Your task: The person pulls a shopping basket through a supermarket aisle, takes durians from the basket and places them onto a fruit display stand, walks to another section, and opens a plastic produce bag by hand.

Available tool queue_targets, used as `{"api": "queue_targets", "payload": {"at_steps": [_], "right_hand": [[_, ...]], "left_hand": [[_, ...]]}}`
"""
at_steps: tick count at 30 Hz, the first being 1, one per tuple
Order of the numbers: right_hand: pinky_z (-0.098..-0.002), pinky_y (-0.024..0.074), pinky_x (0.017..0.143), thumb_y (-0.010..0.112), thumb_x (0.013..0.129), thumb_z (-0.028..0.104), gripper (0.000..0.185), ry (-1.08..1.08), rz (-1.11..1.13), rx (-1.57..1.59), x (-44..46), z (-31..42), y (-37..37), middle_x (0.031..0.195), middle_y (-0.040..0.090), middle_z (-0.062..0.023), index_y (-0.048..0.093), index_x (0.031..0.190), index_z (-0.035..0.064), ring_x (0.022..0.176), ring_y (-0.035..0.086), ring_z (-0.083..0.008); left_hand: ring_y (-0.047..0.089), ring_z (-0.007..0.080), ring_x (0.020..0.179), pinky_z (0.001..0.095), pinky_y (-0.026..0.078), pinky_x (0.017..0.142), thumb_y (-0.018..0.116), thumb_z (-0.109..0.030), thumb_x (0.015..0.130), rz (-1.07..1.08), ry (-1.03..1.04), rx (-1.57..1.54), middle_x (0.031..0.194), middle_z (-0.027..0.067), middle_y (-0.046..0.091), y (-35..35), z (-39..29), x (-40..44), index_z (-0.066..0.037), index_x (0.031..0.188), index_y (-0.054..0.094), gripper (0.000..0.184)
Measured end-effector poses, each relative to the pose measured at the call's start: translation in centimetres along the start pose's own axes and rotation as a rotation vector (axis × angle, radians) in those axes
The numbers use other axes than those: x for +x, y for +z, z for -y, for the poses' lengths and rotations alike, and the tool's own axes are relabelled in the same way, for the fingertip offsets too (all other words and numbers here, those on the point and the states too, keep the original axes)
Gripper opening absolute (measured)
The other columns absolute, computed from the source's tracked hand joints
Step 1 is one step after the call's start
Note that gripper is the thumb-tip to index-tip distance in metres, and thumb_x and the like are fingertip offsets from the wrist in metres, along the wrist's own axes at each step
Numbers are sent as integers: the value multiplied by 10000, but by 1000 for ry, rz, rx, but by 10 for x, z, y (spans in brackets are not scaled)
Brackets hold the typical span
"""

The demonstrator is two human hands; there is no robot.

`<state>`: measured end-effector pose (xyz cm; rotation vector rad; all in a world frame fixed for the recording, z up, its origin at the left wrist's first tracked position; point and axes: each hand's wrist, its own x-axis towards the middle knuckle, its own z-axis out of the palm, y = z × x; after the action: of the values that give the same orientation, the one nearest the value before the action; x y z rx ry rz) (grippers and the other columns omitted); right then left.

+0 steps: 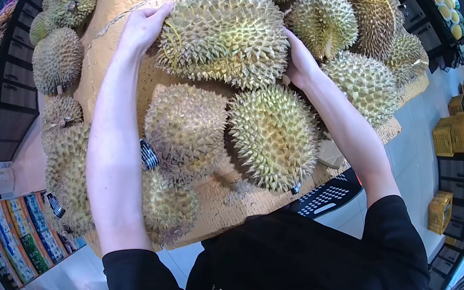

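A large, spiky green-brown durian (pixel 224 37) lies crosswise between my two hands at the top middle of the head view. At its left end, my left hand (pixel 144 30) grips the rind, its fingers mostly hidden over the far side. My right hand (pixel 299 60) presses around the right end, and most of its fingers are behind the spikes. Just below sit a paler durian (pixel 187 129) and a greener oval durian (pixel 274 137). To the right of my right wrist rests another durian (pixel 361 87).
More durians (pixel 322 22) crowd the right of the tan display stand (pixel 242 207), and others (pixel 56 60) line its left. Shelves of packets (pixel 22 236) stand at left. Yellow crates (pixel 454 133) are stacked at right. A black perforated basket (pixel 328 195) shows below the stand's front edge.
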<state>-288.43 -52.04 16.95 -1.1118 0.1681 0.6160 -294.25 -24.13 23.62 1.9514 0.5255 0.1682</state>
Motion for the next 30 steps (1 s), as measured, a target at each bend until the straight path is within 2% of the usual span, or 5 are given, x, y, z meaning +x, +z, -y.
{"api": "queue_targets", "payload": {"at_steps": [4, 6, 15, 21, 30], "right_hand": [[-386, 399, 996, 455, 950, 433, 515, -5, 11, -33, -6, 2, 1, 1298, 545, -107, 496, 1302, 59, 1152, 531, -235], [-381, 377, 1015, 466, 944, 441, 529, 12, -2, -44, -11, 4, 3, 1307, 536, -113, 496, 1300, 52, 1172, 516, -237], [-338, 286, 1076, 482, 933, 478, 611, -14, -100, -257, -25, 0, -21, 1344, 498, -122, 474, 1314, 1, 1235, 459, -226], [-325, 280, 1079, 550, 922, 422, 642, -214, -123, -519, -56, -9, -19, 1365, 492, -137, 429, 1365, -28, 1278, 432, -209], [-323, 324, 1061, 631, 887, 347, 735, -371, -52, -751, -61, -12, -17, 1386, 460, -204, 330, 1391, -96, 1271, 456, -233]], "left_hand": [[564, 77, 683, 275, 451, 593, 597, -473, 893, 34, -38, 50, 828, 19, 638, -3, -1, 1, -41, 1193, 608, 526], [647, 170, 915, 313, 475, 872, 630, -466, 866, 20, -38, -20, 990, 126, 698, -1, 2, 2, 21, 1101, 664, 541], [658, 177, 894, 319, 488, 837, 642, -501, 836, -39, 18, 56, 943, 126, 706, 0, 9, 7, 5, 1055, 690, 554], [601, 315, 1098, 377, 428, 964, 513, -613, 838, -114, 83, 188, 1096, 227, 651, 3, 23, 14, -12, 1121, 662, 681], [559, 322, 1169, 390, 424, 978, 530, -460, 890, -264, 322, 204, 1225, 244, 582, -9, -7, -72, 28, 1251, 553, 607]]}}
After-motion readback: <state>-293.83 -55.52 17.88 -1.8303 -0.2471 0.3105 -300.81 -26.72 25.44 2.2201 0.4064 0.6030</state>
